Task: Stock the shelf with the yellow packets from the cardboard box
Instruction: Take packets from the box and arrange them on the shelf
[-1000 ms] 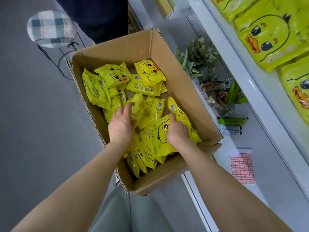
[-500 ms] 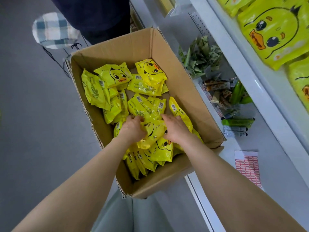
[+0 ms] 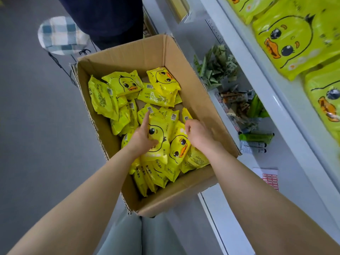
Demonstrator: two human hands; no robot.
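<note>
Both hands have shifted: left hand [image 3: 142, 138] now grips a yellow packet [image 3: 158, 138], right hand [image 3: 197, 134] hovers loosely curled, holding nothing. Many packets remain in the cardboard box [image 3: 200, 100]; some already lie on the shelf [image 3: 287, 107].

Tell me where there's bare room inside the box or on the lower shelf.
Bare cardboard shows along the box's right wall, beyond the right hand. The lower shelf is bare around the red-printed sheet. Crowded: yellow packets under both hands, and the green snacks farther along the lower shelf.
</note>
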